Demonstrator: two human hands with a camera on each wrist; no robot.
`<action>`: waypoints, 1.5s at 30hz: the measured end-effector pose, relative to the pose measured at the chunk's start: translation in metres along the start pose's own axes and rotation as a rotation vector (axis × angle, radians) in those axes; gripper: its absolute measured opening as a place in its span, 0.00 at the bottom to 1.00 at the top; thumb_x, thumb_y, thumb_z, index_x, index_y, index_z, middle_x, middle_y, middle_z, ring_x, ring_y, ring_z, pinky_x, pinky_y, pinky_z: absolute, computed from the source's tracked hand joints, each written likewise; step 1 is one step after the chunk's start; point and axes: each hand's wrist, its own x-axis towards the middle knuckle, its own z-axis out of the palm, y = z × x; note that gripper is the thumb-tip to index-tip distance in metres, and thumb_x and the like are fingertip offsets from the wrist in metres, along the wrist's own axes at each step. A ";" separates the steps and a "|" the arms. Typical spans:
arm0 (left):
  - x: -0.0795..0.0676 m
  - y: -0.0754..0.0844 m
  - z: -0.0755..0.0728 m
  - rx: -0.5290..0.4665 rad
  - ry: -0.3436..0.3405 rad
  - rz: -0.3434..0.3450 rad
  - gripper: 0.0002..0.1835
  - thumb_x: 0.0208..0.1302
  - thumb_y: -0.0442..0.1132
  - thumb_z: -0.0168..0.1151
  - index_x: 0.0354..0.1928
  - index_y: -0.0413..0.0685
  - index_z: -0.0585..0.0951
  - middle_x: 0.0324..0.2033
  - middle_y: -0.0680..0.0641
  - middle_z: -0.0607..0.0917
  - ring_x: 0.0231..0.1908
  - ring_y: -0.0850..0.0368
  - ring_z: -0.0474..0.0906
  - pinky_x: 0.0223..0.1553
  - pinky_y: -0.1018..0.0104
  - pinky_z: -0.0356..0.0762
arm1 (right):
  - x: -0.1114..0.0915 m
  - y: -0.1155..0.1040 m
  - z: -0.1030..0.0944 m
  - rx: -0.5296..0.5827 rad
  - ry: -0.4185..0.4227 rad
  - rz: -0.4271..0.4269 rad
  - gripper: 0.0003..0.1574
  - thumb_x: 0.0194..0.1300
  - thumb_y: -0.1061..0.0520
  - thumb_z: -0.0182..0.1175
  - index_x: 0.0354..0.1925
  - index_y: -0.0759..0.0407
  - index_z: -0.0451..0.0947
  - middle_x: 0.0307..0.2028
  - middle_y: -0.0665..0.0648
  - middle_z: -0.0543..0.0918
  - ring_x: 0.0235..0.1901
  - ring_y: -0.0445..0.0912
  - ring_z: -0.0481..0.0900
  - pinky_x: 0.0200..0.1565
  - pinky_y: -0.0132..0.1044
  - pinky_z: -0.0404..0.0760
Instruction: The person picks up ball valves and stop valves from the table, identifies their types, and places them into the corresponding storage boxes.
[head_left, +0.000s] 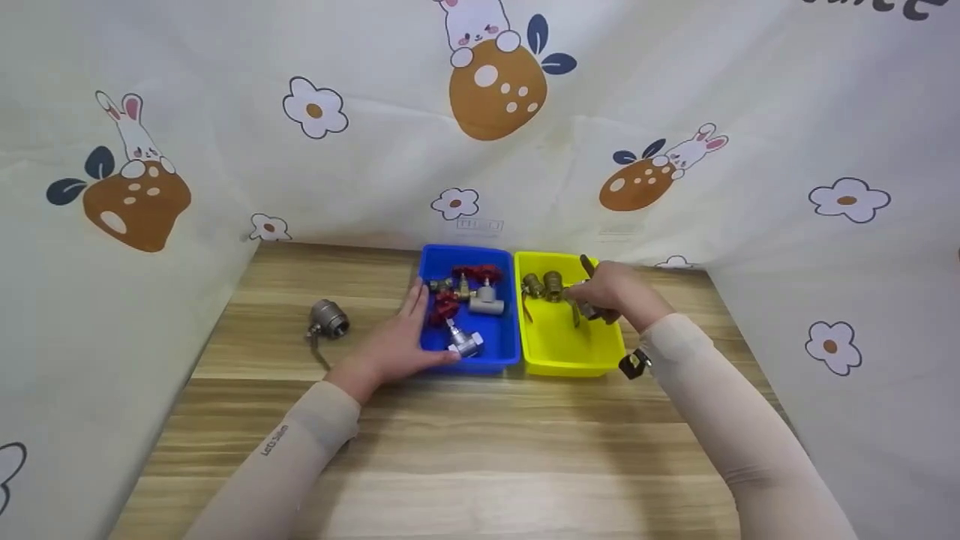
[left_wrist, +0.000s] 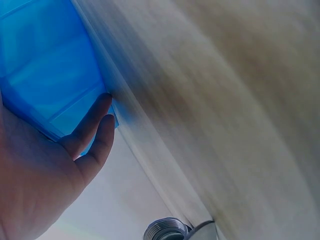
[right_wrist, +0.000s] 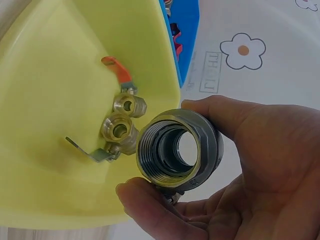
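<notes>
In the head view my right hand (head_left: 611, 291) is over the right side of the yellow bin (head_left: 559, 341). Thumb and fingers grip a large steel ball valve (right_wrist: 206, 150), its threaded bore facing the right wrist camera. Inside that bin lie a small brass valve (right_wrist: 131, 106) with an orange-red lever and a bigger brass valve (right_wrist: 117, 131) with a metal lever. My left hand (head_left: 390, 345) rests against the blue bin (head_left: 499, 343), fingers extended along its left wall and thumb at the near rim.
Several gate valves with red handwheels (head_left: 487, 271) lie in the blue bin, along with a silver valve (head_left: 466, 343). Another steel ball valve (head_left: 328, 319) sits on the wooden table (head_left: 480, 450) left of the bins. A patterned cloth (head_left: 375, 172) hangs close behind both bins.
</notes>
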 end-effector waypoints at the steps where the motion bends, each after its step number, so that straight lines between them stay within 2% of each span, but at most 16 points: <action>1: 0.000 0.000 0.000 -0.002 0.000 -0.002 0.75 0.60 0.80 0.71 0.91 0.46 0.40 0.90 0.47 0.31 0.81 0.26 0.60 0.76 0.33 0.68 | 0.001 -0.001 0.000 0.001 -0.004 0.007 0.28 0.73 0.37 0.70 0.43 0.63 0.85 0.34 0.58 0.87 0.35 0.51 0.87 0.49 0.47 0.92; 6: 0.000 0.000 0.001 0.009 0.001 -0.005 0.76 0.60 0.81 0.70 0.91 0.47 0.39 0.90 0.47 0.31 0.80 0.25 0.60 0.74 0.31 0.69 | 0.006 -0.004 -0.001 0.008 -0.018 0.036 0.30 0.74 0.37 0.70 0.47 0.64 0.84 0.39 0.61 0.88 0.43 0.56 0.89 0.55 0.50 0.91; 9: 0.000 0.000 0.001 0.010 -0.002 -0.013 0.75 0.60 0.82 0.69 0.91 0.49 0.39 0.90 0.47 0.31 0.80 0.25 0.61 0.73 0.29 0.70 | 0.009 -0.005 0.000 0.011 -0.022 0.051 0.30 0.73 0.37 0.70 0.49 0.64 0.83 0.39 0.61 0.88 0.43 0.56 0.89 0.55 0.50 0.90; 13: 0.000 0.001 0.001 0.004 0.001 -0.023 0.76 0.59 0.82 0.69 0.91 0.51 0.39 0.90 0.48 0.32 0.80 0.26 0.61 0.73 0.30 0.70 | 0.012 -0.006 0.001 0.010 -0.020 0.055 0.35 0.72 0.35 0.72 0.52 0.64 0.81 0.40 0.61 0.87 0.43 0.55 0.89 0.53 0.49 0.91; 18: 0.000 0.001 0.000 0.006 0.004 -0.019 0.76 0.58 0.82 0.70 0.91 0.50 0.39 0.90 0.47 0.32 0.79 0.25 0.63 0.72 0.31 0.72 | 0.012 -0.010 0.000 0.010 -0.025 0.058 0.37 0.71 0.33 0.73 0.53 0.63 0.81 0.40 0.60 0.86 0.46 0.57 0.88 0.46 0.43 0.91; 25: 0.000 0.001 0.001 -0.002 0.000 -0.024 0.76 0.58 0.81 0.71 0.91 0.50 0.39 0.89 0.49 0.30 0.78 0.26 0.65 0.70 0.32 0.76 | 0.014 -0.012 0.001 0.018 -0.027 0.060 0.32 0.73 0.36 0.71 0.50 0.63 0.82 0.38 0.59 0.86 0.40 0.54 0.87 0.47 0.45 0.90; 27: 0.001 0.002 0.001 -0.007 -0.003 -0.026 0.76 0.58 0.81 0.71 0.91 0.50 0.39 0.89 0.49 0.30 0.78 0.26 0.66 0.70 0.32 0.76 | 0.014 -0.011 0.002 0.027 -0.026 0.066 0.31 0.73 0.36 0.72 0.50 0.63 0.82 0.38 0.59 0.86 0.40 0.54 0.87 0.44 0.44 0.90; 30: -0.001 0.001 0.001 -0.010 0.003 -0.029 0.76 0.58 0.82 0.71 0.91 0.51 0.39 0.90 0.49 0.31 0.78 0.26 0.65 0.70 0.31 0.75 | 0.016 -0.014 0.004 0.030 -0.030 0.072 0.32 0.72 0.35 0.73 0.50 0.62 0.83 0.38 0.59 0.86 0.39 0.53 0.86 0.41 0.42 0.89; 35: 0.000 0.001 0.002 -0.015 0.004 -0.030 0.76 0.58 0.81 0.71 0.91 0.51 0.39 0.90 0.49 0.31 0.79 0.26 0.63 0.72 0.31 0.73 | 0.016 -0.013 0.007 0.030 -0.025 0.069 0.32 0.72 0.36 0.73 0.51 0.63 0.84 0.38 0.59 0.87 0.36 0.52 0.85 0.44 0.44 0.90; 38: 0.000 0.000 0.002 -0.013 0.004 -0.030 0.76 0.58 0.82 0.70 0.91 0.51 0.39 0.90 0.48 0.31 0.80 0.26 0.62 0.72 0.31 0.72 | 0.017 -0.011 0.009 0.019 -0.022 0.059 0.31 0.73 0.37 0.72 0.51 0.63 0.84 0.38 0.60 0.88 0.35 0.52 0.85 0.40 0.42 0.90; 41: 0.000 0.000 0.002 -0.013 0.003 -0.027 0.76 0.58 0.82 0.70 0.91 0.51 0.39 0.90 0.48 0.31 0.80 0.27 0.61 0.73 0.31 0.72 | 0.020 -0.011 0.010 0.002 -0.031 0.062 0.30 0.75 0.36 0.70 0.48 0.63 0.86 0.37 0.59 0.88 0.36 0.53 0.86 0.35 0.39 0.88; 45: 0.000 0.000 0.002 -0.013 0.003 -0.026 0.76 0.58 0.82 0.71 0.91 0.51 0.39 0.90 0.48 0.30 0.81 0.27 0.60 0.73 0.31 0.71 | 0.022 -0.013 0.012 0.005 -0.048 0.090 0.29 0.76 0.36 0.70 0.48 0.62 0.87 0.40 0.60 0.89 0.39 0.54 0.86 0.38 0.40 0.88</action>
